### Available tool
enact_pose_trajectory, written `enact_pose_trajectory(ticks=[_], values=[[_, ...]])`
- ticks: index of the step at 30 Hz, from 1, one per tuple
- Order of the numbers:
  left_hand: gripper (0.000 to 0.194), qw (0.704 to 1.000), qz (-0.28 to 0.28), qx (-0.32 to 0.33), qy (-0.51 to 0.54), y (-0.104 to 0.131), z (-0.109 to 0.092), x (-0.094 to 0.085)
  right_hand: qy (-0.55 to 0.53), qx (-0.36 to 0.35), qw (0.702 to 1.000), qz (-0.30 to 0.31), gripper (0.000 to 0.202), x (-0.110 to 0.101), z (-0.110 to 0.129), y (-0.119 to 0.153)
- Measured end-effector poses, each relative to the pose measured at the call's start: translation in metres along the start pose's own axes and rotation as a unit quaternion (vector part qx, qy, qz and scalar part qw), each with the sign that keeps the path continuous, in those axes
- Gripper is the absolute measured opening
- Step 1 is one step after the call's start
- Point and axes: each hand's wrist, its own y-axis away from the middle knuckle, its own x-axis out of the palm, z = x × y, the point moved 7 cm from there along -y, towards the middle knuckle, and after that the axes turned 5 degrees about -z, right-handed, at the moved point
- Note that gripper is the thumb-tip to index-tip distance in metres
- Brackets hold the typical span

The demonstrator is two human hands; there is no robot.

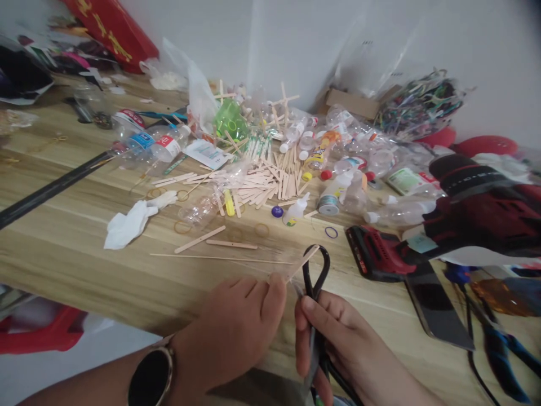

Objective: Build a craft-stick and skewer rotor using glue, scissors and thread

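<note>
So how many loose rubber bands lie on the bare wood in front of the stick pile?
5 at least: purple band, tan band, tan band, two tan rings. More may hide under clutter.

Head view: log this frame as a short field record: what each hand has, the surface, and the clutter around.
left hand: left hand, watch on the wrist, pinches a flat wooden stick at its near end
right hand: right hand wrapped around black scissors, loops pointing away
contact: stick lies across the scissors' loops
surface: wooden table
behind the hands: pile of wooden sticks, clear plastic bottles, crumpled tissue, rubber bands
right side: red and black power tool
</note>
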Motion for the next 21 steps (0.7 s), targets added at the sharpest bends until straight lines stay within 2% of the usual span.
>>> enact_pose_trajectory(ticks=[2, 3, 4, 6, 8, 11, 12, 13, 14, 15, 16, 17, 18, 19, 21], values=[[0.028, 0.996, 0.016, -0.052, 0.068, -0.002, 0.007, 0.0, -0.047, -0.016, 0.999, 0.001, 0.047, 0.002, 0.001, -0.001], [0.026, 0.987, 0.033, -0.102, 0.119, -0.003, 0.013, 0.001, -0.053, -0.026, 0.998, 0.001, 0.046, 0.001, 0.001, -0.002], [0.025, 0.97, 0.052, -0.16, 0.178, -0.003, 0.019, 0.002, -0.057, -0.031, 0.998, 0.002, 0.045, 0.001, 0.002, -0.003], [0.031, 0.905, 0.091, -0.274, 0.311, -0.003, 0.028, 0.008, -0.061, -0.031, 0.998, 0.003, 0.044, 0.001, 0.002, -0.004], [0.037, 0.807, 0.126, -0.352, 0.456, -0.002, 0.028, 0.016, -0.056, -0.027, 0.998, 0.008, 0.044, 0.0, 0.003, -0.004], [0.036, 0.606, 0.166, -0.43, 0.649, 0.002, 0.017, 0.03, -0.047, -0.021, 0.998, 0.019, 0.045, -0.001, 0.004, -0.002], [0.036, 0.548, 0.163, -0.44, 0.692, 0.001, 0.014, 0.033, -0.045, -0.021, 0.999, 0.022, 0.046, -0.002, 0.004, -0.001], [0.035, 0.508, 0.146, -0.443, 0.724, 0.001, 0.013, 0.034, -0.042, -0.022, 0.999, 0.023, 0.046, -0.003, 0.004, -0.001], [0.035, 0.487, 0.112, -0.442, 0.746, -0.001, 0.016, 0.033, -0.038, -0.02, 0.999, 0.025, 0.046, -0.004, 0.004, 0.001], [0.035, 0.482, 0.066, -0.439, 0.755, -0.002, 0.022, 0.031, -0.034, -0.016, 0.999, 0.025, 0.046, -0.005, 0.003, 0.002], [0.034, 0.494, 0.021, -0.44, 0.75, -0.002, 0.029, 0.028, -0.027, -0.011, 0.999, 0.021, 0.046, -0.006, 0.002, 0.003], [0.034, 0.523, -0.011, -0.444, 0.727, -0.001, 0.036, 0.026, -0.015, -0.005, 1.0, 0.012, 0.047, -0.008, 0.001, 0.005], [0.034, 0.567, -0.028, -0.448, 0.691, 0.001, 0.042, 0.023, 0.007, -0.003, 1.0, -0.004, 0.047, -0.01, 0.002, 0.007], [0.034, 0.623, -0.024, -0.45, 0.639, 0.003, 0.046, 0.021, 0.038, -0.009, 0.999, -0.03, 0.047, -0.012, 0.004, 0.009], [0.034, 0.735, 0.016, -0.431, 0.523, 0.005, 0.047, 0.018, 0.141, -0.065, 0.984, -0.09, 0.047, -0.017, 0.017, 0.013]])
